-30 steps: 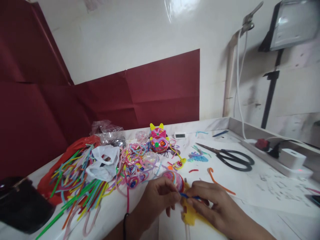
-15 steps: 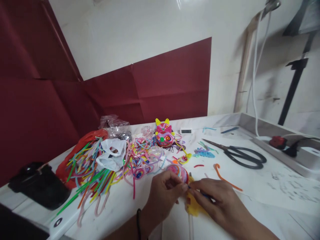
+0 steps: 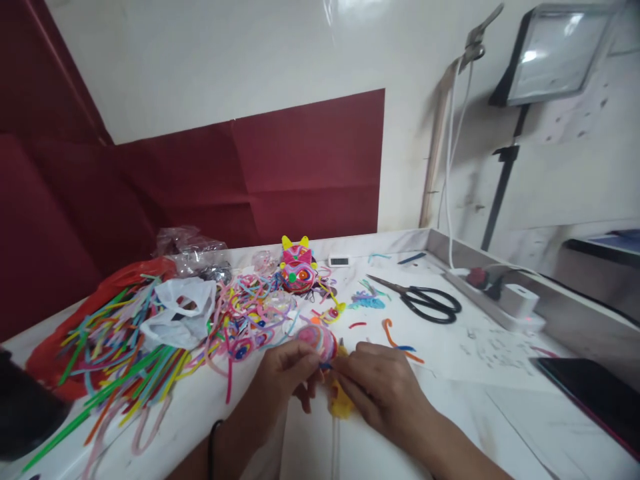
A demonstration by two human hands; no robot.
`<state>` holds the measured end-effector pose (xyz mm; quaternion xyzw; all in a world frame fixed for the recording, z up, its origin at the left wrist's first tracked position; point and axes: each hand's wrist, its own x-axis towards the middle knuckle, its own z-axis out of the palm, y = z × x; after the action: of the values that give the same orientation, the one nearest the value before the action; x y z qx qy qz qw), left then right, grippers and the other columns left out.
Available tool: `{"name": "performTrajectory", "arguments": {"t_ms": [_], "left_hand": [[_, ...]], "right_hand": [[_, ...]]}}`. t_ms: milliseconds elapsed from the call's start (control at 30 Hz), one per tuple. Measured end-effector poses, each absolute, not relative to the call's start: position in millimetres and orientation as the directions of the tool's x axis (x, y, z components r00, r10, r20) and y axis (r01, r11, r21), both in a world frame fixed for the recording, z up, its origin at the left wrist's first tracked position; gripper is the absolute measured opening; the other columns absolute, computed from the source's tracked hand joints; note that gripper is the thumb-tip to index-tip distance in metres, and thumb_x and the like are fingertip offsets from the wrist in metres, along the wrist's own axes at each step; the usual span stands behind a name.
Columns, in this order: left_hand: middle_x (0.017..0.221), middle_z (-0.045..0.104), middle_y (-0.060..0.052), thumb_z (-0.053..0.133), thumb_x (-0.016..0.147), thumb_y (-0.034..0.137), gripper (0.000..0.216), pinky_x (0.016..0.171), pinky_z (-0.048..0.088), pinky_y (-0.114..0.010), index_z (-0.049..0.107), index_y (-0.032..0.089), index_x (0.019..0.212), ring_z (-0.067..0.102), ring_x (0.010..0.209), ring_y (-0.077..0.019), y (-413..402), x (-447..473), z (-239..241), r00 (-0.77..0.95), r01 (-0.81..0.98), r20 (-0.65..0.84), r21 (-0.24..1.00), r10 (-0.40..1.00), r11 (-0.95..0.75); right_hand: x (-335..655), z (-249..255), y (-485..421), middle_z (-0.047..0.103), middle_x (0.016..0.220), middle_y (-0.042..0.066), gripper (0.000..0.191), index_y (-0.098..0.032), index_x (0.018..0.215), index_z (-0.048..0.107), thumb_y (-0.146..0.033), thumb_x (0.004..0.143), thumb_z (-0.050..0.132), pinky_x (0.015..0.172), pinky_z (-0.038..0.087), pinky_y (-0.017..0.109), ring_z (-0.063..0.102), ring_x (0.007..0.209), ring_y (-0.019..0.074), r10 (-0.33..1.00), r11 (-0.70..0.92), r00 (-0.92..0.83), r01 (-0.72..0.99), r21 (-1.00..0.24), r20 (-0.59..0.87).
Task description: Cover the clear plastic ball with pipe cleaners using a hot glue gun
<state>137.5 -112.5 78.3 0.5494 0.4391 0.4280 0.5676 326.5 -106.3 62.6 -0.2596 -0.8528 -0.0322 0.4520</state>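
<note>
My left hand [image 3: 290,373] is closed in a pinch, fingertips meeting those of my right hand [image 3: 380,380], which is also closed. A bit of blue pipe cleaner [image 3: 325,366] shows between them, partly hidden by the fingers. Just behind the fingertips lies a round coiled pipe-cleaner piece [image 3: 316,339] in pink, white and red. Under my right hand rests a yellow tool [image 3: 342,403], apparently a glue gun, with a clear stick trailing from it. Beyond my right knuckles, an orange pipe cleaner [image 3: 389,331] with a hooked end lies beside another blue bit.
Large black-handled scissors [image 3: 431,303] lie at the right. A pile of coloured pipe cleaners [image 3: 150,373] and a white plastic bag [image 3: 183,310] spread on the left. A colourful animal figure [image 3: 298,270] stands behind. A power strip [image 3: 520,320] and dark phone-like slab [image 3: 585,393] are right.
The view has swung right, bringing in the lamp and the dark slab. Both hands stay together at the fingertips. A blue bit now shows by the orange pipe cleaner.
</note>
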Motion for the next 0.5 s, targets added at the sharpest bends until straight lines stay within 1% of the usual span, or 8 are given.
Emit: {"name": "performTrajectory", "arguments": {"t_ms": [67,133,267,333,433,500], "left_hand": [[0.057,0.06,0.002,0.072,0.077,0.044,0.032,0.04,0.044,-0.017,0.063,0.014,0.069,0.052,0.047,-0.0081,-113.8,136.1,81.8,0.271,-0.019,-0.046,0.998,0.962,0.053],[0.058,0.06,0.002,0.074,0.075,0.044,0.032,0.041,0.044,-0.017,0.063,0.014,0.072,0.052,0.047,-0.0078,-114.4,134.9,85.0,0.303,-0.035,-0.065,0.996,0.951,0.079],[0.054,0.059,0.004,0.081,0.068,0.046,0.037,0.04,0.044,-0.016,0.062,0.015,0.074,0.051,0.045,-0.0075,-113.4,131.6,88.5,0.373,-0.054,-0.079,0.993,0.925,0.106],[0.052,0.059,0.004,0.083,0.065,0.048,0.04,0.04,0.044,-0.016,0.061,0.015,0.072,0.05,0.043,-0.0072,-113.1,130.2,88.7,0.393,-0.057,-0.083,0.992,0.916,0.114],[0.053,0.059,0.004,0.084,0.062,0.049,0.043,0.04,0.045,-0.017,0.06,0.016,0.069,0.05,0.044,-0.0071,-114.5,129.7,87.8,0.412,-0.058,-0.093,0.99,0.906,0.128],[0.056,0.06,0.003,0.084,0.063,0.051,0.044,0.04,0.046,-0.018,0.059,0.016,0.07,0.051,0.044,-0.0075,-116.4,130.2,86.6,0.428,-0.056,-0.109,0.988,0.897,0.147]], "right_hand": [[326.8,61.4,-107.1,0.063,0.057,0.003,0.03,-0.017,0.085,0.068,-0.018,0.098,0.04,0.053,0.035,0.028,0.051,0.052,0.0157,0.428,0.862,-0.452,0.465,-0.203,0.783],[326.9,60.5,-107.8,0.064,0.058,0.003,0.03,-0.018,0.084,0.068,-0.02,0.097,0.042,0.054,0.036,0.028,0.053,0.054,0.0158,0.469,0.855,-0.445,0.445,-0.266,0.763],[326.0,61.4,-109.5,0.068,0.064,0.003,0.024,-0.019,0.082,0.071,-0.022,0.094,0.051,0.057,0.04,0.026,0.058,0.06,0.0151,0.599,0.8,-0.432,0.366,-0.476,0.674],[325.5,62.5,-110.6,0.07,0.067,0.003,0.021,-0.019,0.083,0.073,-0.022,0.092,0.054,0.058,0.042,0.025,0.06,0.062,0.015,0.645,0.763,-0.42,0.329,-0.556,0.638],[325.8,64.1,-112.1,0.072,0.069,0.003,0.018,-0.021,0.083,0.074,-0.022,0.09,0.057,0.058,0.043,0.024,0.062,0.062,0.0148,0.685,0.725,-0.405,0.295,-0.622,0.606],[326.2,64.8,-112.6,0.072,0.068,0.002,0.018,-0.021,0.082,0.074,-0.022,0.089,0.058,0.057,0.043,0.024,0.061,0.061,0.0144,0.688,0.722,-0.395,0.284,-0.631,0.609]]}}
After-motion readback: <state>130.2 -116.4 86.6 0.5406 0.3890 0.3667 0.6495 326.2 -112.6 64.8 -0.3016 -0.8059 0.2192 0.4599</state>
